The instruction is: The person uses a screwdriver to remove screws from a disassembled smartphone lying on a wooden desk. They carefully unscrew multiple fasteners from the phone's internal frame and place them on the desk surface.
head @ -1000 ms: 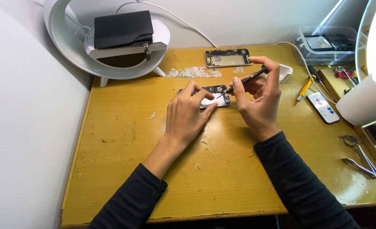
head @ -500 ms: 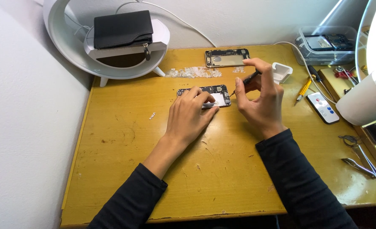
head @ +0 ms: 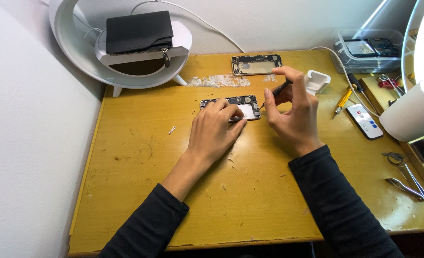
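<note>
- The opened phone body lies flat on the yellow wooden table, a little above the table's middle, its inner parts facing up.
- The left hand rests on the phone's near edge, fingertips pressed down on it, holding it flat rather than clenched round it.
- The right hand sits just at 3 o'clock of the phone and pinches a thin dark screwdriver between thumb and forefinger; its tip slants down towards the phone's right end.
- At 12 o'clock of the phone, near the wall, lies a second phone frame, open side up, apart from both hands.
- Between the two phones, a scatter of pale scraps lies on the table.
- At 1 o'clock of the right hand stands a small white open box; what is in it cannot be made out.
- At 2 o'clock, in the far corner, a clear plastic container holds flat dark phone parts.
- At 10 o'clock of the phone, a white ring-shaped stand carries a black zipped pouch on its shelf.
- At 3 o'clock of the right hand lie a yellow-handled screwdriver and a small white remote.
- Metal tweezers lie at 4 o'clock, near the table's right edge.
</note>
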